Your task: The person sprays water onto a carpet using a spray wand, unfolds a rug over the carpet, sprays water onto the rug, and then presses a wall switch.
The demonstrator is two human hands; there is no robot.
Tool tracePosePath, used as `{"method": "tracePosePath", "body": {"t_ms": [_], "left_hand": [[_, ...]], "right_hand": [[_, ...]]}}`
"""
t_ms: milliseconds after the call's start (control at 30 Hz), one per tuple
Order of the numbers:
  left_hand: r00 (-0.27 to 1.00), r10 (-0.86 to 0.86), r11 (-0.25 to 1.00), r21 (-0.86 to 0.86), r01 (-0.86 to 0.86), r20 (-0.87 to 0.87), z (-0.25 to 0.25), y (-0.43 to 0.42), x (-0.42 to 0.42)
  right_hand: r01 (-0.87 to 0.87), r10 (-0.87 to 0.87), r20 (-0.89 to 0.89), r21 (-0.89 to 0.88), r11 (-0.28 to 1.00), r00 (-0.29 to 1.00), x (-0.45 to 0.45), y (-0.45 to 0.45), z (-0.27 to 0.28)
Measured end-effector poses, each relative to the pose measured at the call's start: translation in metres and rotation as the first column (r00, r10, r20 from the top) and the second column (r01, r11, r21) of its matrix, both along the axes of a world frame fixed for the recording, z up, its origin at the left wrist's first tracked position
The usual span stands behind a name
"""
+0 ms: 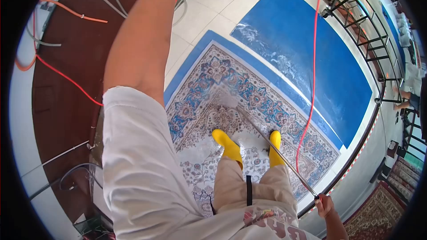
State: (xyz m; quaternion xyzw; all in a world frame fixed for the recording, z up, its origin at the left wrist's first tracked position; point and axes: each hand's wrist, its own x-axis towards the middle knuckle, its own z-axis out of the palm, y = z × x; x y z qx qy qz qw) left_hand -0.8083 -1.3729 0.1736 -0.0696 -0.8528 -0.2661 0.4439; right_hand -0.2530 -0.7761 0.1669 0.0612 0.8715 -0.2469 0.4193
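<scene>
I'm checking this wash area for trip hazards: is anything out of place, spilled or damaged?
The red hose crosses over the blue mat and patterned rug, perhaps a snag risk; whether it touches them is unclear. Whitish, wet-looking streaks mark the mat. I see no tear.

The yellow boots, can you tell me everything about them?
The boots are bright yellow and smooth, like rubber or plastic. The person wears them, with beige trousers hiding their tops. They stand apart on a wet-looking flowery rug. The left toe points outward, the right one nearly straight ahead. A thin metal pole crosses in front of the right boot; I can't tell if they touch.
</scene>
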Motion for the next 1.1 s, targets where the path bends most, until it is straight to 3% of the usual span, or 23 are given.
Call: {"method": "tracePosePath", "body": {"t_ms": [67, 100, 133, 167, 200, 233, 267, 300, 367, 400, 433, 467, 500, 567, 633, 700, 733, 833, 900, 967, 1033, 1067, 1100], "left_hand": [[0.925, 0.365, 0.916, -0.215, -0.338, 0.102, -0.066, -0.024, 0.038], [0.841, 0.307, 0.950, -0.100, -0.294, 0.444, -0.112, -0.035, 0.076], [0.664, 0.313, 0.944, -0.148, -0.294, 0.679, -0.162, -0.036, 0.126], [0.596, 0.247, 0.949, -0.067, -0.309, 0.764, -0.232, -0.032, 0.187], [0.331, 0.134, 0.935, -0.009, -0.355, 0.934, -0.235, 0.003, 0.265], [0.169, 0.022, 0.948, 0.033, -0.315, 0.985, -0.257, 0.030, 0.344], [0.005, 0.041, 0.981, -0.040, -0.190, 0.999, -0.290, 0.055, 0.425], [-0.084, -0.081, 0.947, 0.051, -0.316, 0.993, -0.302, 0.095, 0.512], [-0.295, -0.085, 0.933, -0.028, -0.359, 0.952, -0.339, 0.179, 0.685], [-0.496, -0.057, 0.992, -0.009, -0.129, 0.867, -0.322, 0.225, 0.748], [-0.592, -0.124, 0.988, 0.046, -0.145, 0.797, -0.247, 0.273, 0.782], [-0.627, -0.234, 0.901, -0.076, -0.426, 0.743, -0.203, 0.320, 0.821], [-0.619, -0.353, 0.727, -0.211, -0.654, 0.702, -0.172, 0.365, 0.856], [-0.563, -0.401, 0.548, -0.304, -0.780, 0.723, -0.126, 0.444, 0.905], [-0.507, -0.419, 0.375, -0.365, -0.852, 0.754, -0.103, 0.515, 0.937], [-0.341, -0.367, -0.090, -0.398, -0.913, 0.866, -0.101, 0.574, 0.952], [-0.290, -0.311, -0.209, -0.363, -0.908, 0.905, -0.106, 0.601, 0.956], [-0.186, -0.214, -0.366, -0.255, -0.895, 0.959, -0.134, 0.659, 0.950], [-0.115, -0.164, -0.395, -0.172, -0.902, 0.980, -0.149, 0.686, 0.937], [-0.062, -0.154, -0.352, -0.113, -0.929, 0.986, -0.176, 0.702, 0.932], [-0.067, -0.136, -0.014, -0.069, -0.997, 0.988, -0.189, 0.708, 0.924], [-0.115, -0.074, 0.197, -0.098, -0.976, 0.991, -0.201, 0.711, 0.924], [-0.133, -0.009, 0.410, -0.118, -0.905, 0.991, -0.210, 0.720, 0.925]], "right_hand": [[-0.057, 0.057, -0.011, -0.003, 0.998, 0.998, 0.002, 0.013, -0.008], [-0.106, 0.106, -0.022, 0.010, 0.994, 0.994, 0.003, 0.021, -0.006], [-0.110, 0.110, -0.050, -0.008, 0.994, 0.993, -0.006, 0.018, -0.003], [-0.141, 0.140, -0.066, -0.001, 0.990, 0.988, -0.012, 0.028, -0.007], [-0.173, 0.172, -0.088, -0.008, 0.985, 0.981, -0.021, 0.036, -0.010], [-0.216, 0.212, -0.109, -0.019, 0.976, 0.971, -0.031, 0.044, -0.016], [-0.265, 0.260, -0.142, -0.022, 0.964, 0.955, -0.040, 0.056, -0.026], [-0.334, 0.323, -0.145, -0.057, 0.941, 0.935, -0.048, 0.066, -0.029], [-0.365, 0.352, -0.147, -0.067, 0.929, 0.924, -0.078, 0.070, -0.047], [-0.439, 0.409, -0.202, -0.138, 0.888, 0.890, -0.088, 0.083, -0.067], [-0.544, 0.511, -0.200, -0.185, 0.818, 0.836, -0.098, 0.091, -0.084], [-0.395, 0.380, -0.111, -0.312, 0.864, 0.918, -0.107, 0.094, -0.098], [-0.224, 0.251, 0.012, -0.408, 0.885, 0.968, -0.116, 0.092, -0.111], [-0.136, 0.247, 0.137, -0.542, 0.829, 0.959, -0.134, 0.087, -0.131], [-0.166, 0.279, 0.120, -0.564, 0.809, 0.953, -0.140, 0.065, -0.124], [-0.251, 0.358, 0.090, -0.555, 0.793, 0.929, -0.143, 0.043, -0.118], [-0.271, 0.351, 0.069, -0.505, 0.820, 0.934, -0.143, 0.036, -0.116], [-0.317, 0.378, 0.049, -0.450, 0.835, 0.924, -0.144, 0.026, -0.126], [-0.401, 0.429, -0.039, -0.436, 0.805, 0.903, -0.135, 0.036, -0.116], [-0.372, 0.426, 0.013, -0.466, 0.803, 0.904, -0.119, 0.053, -0.097], [-0.448, 0.484, -0.062, -0.491, 0.747, 0.873, -0.108, 0.092, -0.096], [-0.472, 0.502, -0.097, -0.528, 0.706, 0.859, -0.114, 0.120, -0.119], [-0.539, 0.549, -0.167, -0.551, 0.637, 0.819, -0.095, 0.147, -0.092]]}}
